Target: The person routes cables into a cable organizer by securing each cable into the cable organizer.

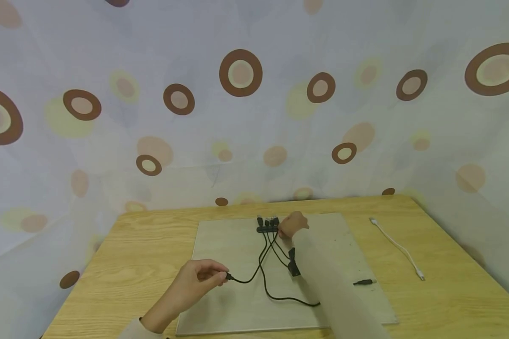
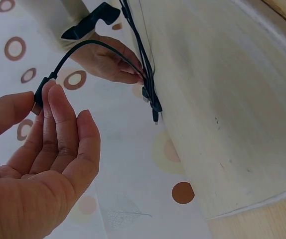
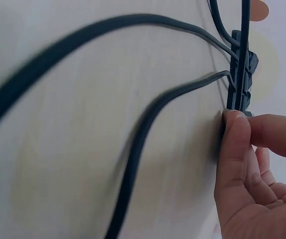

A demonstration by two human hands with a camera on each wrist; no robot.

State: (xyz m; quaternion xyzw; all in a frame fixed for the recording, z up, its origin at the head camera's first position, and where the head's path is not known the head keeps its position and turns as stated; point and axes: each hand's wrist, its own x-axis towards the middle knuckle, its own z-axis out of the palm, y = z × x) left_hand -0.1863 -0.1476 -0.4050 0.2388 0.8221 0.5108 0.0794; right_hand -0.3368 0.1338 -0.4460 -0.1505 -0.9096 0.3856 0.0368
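My left hand [image 1: 197, 280] pinches the USB plug [image 2: 38, 97] of a black cable [image 1: 248, 281] between thumb and fingers, raised over the front left of a pale board. At the board's far edge, my right hand [image 1: 293, 223] pinches the right end of a black cable holder [image 1: 263, 230] with thumb and forefinger. One cable [image 3: 246, 45] runs along the holder to those fingertips, which hide where it ends. Several black cables pass through the holder, their plugs [image 1: 267, 221] poking out behind it. Beneath the right forearm, part of the cables is hidden.
The pale board [image 1: 233, 310] lies on a wooden table [image 1: 123, 278]. A black plug [image 1: 365, 282] rests near the board's right edge. Farther right, a white cable [image 1: 400, 247] lies on the wood. A patterned cloth [image 1: 254, 117] hangs behind the table.
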